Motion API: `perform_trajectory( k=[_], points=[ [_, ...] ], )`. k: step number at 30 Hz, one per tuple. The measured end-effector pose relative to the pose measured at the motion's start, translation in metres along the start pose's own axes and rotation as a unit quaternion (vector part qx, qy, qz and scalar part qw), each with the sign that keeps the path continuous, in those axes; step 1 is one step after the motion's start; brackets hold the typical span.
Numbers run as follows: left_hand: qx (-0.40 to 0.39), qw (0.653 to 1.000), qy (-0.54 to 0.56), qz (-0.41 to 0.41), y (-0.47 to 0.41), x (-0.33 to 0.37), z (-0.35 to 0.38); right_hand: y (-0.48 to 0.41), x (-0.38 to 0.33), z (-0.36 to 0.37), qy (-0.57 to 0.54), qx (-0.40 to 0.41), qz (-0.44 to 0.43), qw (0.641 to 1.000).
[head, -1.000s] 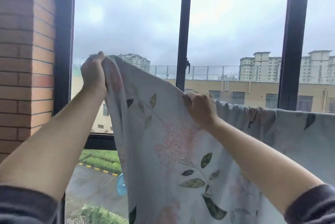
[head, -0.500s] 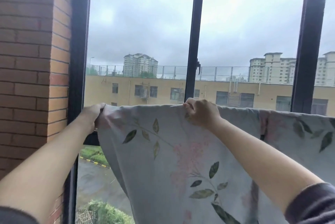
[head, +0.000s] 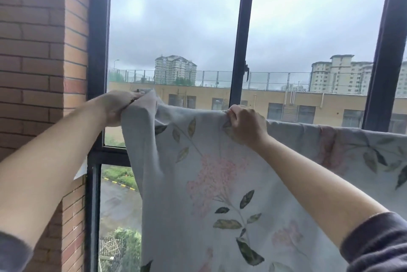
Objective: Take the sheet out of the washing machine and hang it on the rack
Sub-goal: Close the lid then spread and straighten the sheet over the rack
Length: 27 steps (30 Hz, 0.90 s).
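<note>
A pale grey sheet (head: 198,183) printed with pink flowers and green leaves hangs in front of the window, its top edge running level to the right. My left hand (head: 117,107) grips the sheet's upper left corner, raised a little above the rest of the edge. My right hand (head: 244,124) pinches the top edge about an arm's width to the right. The rack's bar is hidden under the draped cloth. No washing machine is in view.
A brick wall (head: 39,73) stands close on the left. Dark window frames (head: 242,40) rise behind the sheet, with a small handle (head: 246,71) on the middle post. Buildings and a wet road lie outside.
My left hand came down from high up to the level of the top edge, then rose slightly. The sheet's left part spread out flatter. My right hand kept its grip.
</note>
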<state>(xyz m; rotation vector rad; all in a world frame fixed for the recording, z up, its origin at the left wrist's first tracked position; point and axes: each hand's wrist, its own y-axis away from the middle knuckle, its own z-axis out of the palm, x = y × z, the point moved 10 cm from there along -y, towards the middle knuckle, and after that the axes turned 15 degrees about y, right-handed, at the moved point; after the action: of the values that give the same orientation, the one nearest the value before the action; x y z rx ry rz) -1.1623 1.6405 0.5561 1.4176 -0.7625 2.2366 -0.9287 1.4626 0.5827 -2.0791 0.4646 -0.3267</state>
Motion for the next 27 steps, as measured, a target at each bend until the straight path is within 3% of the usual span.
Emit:
perform_trajectory(
  k=[4,8,11,14,16,21,27],
  points=[
    [0.053,0.998,0.036,-0.029,-0.005,-0.044,-0.025,0.01,-0.013,0.003,0.026,0.024,-0.044,0.998],
    [0.11,0.982,0.146,0.035,-0.01,-0.031,-0.047,0.008,-0.018,0.001,0.025,0.043,-0.07,0.996],
    [0.029,0.986,0.157,0.044,-0.007,-0.008,-0.033,0.009,-0.027,-0.002,0.009,0.052,-0.081,0.995],
    [-0.117,0.991,0.07,0.007,0.015,-0.018,0.023,0.017,-0.071,-0.005,-0.048,0.022,-0.163,0.985],
    [-0.151,0.987,0.056,0.002,0.023,-0.024,0.046,0.024,-0.102,-0.004,-0.077,-0.013,-0.201,0.976],
    [-0.166,0.984,0.07,-0.018,0.027,-0.036,0.055,0.036,-0.114,0.008,-0.217,-0.124,-0.112,0.962],
    [-0.211,0.976,0.048,-0.005,0.033,-0.042,0.073,0.077,-0.116,0.043,-0.224,-0.274,-0.032,0.935]
  ],
)
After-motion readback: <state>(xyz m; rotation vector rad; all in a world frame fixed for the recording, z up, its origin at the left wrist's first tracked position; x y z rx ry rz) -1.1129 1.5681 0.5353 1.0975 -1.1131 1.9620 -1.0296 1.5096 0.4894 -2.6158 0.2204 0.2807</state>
